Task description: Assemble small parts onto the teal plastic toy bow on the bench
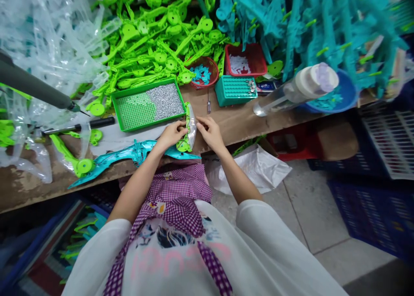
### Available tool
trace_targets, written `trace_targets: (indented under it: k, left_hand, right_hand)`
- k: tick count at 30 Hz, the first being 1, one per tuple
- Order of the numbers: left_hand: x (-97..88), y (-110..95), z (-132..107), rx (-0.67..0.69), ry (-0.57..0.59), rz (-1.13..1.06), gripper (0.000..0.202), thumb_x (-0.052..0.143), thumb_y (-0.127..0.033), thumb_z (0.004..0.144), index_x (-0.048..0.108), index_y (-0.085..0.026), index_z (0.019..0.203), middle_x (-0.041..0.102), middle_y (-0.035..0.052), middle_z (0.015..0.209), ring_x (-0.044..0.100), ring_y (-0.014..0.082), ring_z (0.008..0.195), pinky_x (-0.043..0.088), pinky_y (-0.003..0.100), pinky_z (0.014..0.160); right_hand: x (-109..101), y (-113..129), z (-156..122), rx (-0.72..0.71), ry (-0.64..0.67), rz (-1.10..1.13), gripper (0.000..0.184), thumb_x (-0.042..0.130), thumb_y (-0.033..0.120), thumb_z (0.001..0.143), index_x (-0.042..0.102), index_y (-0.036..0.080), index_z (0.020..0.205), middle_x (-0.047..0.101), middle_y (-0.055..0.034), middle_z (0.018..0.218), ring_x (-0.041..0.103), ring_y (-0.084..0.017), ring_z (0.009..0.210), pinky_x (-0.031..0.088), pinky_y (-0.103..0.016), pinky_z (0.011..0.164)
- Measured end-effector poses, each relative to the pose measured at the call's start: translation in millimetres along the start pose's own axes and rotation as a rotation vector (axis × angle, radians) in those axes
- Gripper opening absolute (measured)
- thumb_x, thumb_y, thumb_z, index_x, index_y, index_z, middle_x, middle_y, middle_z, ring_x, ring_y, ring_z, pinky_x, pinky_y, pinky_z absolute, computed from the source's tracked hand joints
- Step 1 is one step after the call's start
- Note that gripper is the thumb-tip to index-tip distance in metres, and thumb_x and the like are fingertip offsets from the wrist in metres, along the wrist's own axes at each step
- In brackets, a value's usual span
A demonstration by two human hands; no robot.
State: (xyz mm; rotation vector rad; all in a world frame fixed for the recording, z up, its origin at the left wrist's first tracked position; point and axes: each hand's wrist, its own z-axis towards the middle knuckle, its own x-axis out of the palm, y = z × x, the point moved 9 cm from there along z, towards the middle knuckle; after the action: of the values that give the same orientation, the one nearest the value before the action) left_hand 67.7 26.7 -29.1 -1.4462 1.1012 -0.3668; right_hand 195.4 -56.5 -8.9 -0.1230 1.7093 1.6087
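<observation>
From the head view, my left hand (171, 136) is pinching the green part (183, 146) from its left side, thumb and fingers bent in on it. My right hand (210, 131) has its fingertips against the clear cover (192, 130) that runs along the right side of that part; I cannot tell whether they grip it or only touch. So the piece stands between my two hands, its long side pointing away from me, at the near edge of the bench (237, 132). Its lower end overlaps the long blue part (111, 159), which lies along that edge and passes beneath my left forearm.

The bench top is brown and worn, with scuffed patches at the left. Just beyond my left hand sits a green tray (132, 114), its right portion covered with small screws (166, 101). A small screwdriver (208, 107) lies past the piece, near a teal box (234, 96). Farther right, a clear bottle (281, 95) appears tilted beside a blue bowl (351, 93). Along the back are heaps of clear parts (48, 28), green parts (142, 41) and blue parts (268, 11). A grey power driver (35, 80) reaches in from the left.

Below the bench I see a grey tiled floor (323, 218), a crumpled whitish bag (258, 168) and a dark blue crate (371, 214) at the right.
</observation>
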Motion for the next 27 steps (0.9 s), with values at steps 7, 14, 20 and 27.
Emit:
trace_targets:
  k: [7,14,20,27]
  left_hand:
    - [-23.1,-44.8,-50.8,0.182,-0.085,0.309,0.046,0.058,-0.024,0.091,0.052,-0.018,0.136,0.062,0.0117,0.126,0.060,0.0239,0.108,0.047,0.040,0.097]
    - [-67.8,-30.3,-172.3,0.245,-0.320,0.581,0.035,0.065,-0.044,0.087,0.064,-0.028,0.118,0.063,0.0078,0.121,0.054,0.0266,0.118,0.040,0.046,0.102]
    - [-62.6,8.1,-207.6,0.124,-0.429,0.811,0.025,0.070,-0.037,0.084,0.070,-0.034,0.109,0.063,0.0080,0.129,0.047,0.0335,0.129,0.026,0.055,0.104]
    - [-92.1,3.0,-211.5,0.117,-0.597,0.632,0.013,0.059,-0.031,0.093,0.071,-0.026,0.093,0.073,0.0044,0.105,0.065,0.0219,0.103,0.034,0.045,0.100]
  right_hand:
    - [-10.6,8.4,-9.3,0.007,-0.025,0.001,0.045,0.046,0.051,0.092,0.068,0.021,0.117,0.067,-0.0104,0.107,0.063,-0.022,0.098,0.052,-0.041,0.090]
    - [-30.3,69.0,-14.1,-0.093,-0.132,-0.003,0.034,0.047,0.043,0.095,0.068,0.028,0.116,0.067,-0.0087,0.107,0.063,-0.022,0.104,0.052,-0.044,0.095]
    - [-20.2,186.3,6.1,-0.272,-0.286,0.372,0.038,0.038,0.046,0.098,0.066,0.026,0.116,0.063,-0.0039,0.107,0.065,-0.018,0.100,0.056,-0.040,0.088]
    - [4.4,194.9,1.2,-0.258,-0.150,0.405,0.029,0.047,0.042,0.096,0.069,0.029,0.109,0.068,-0.0006,0.102,0.066,-0.016,0.096,0.056,-0.037,0.088]
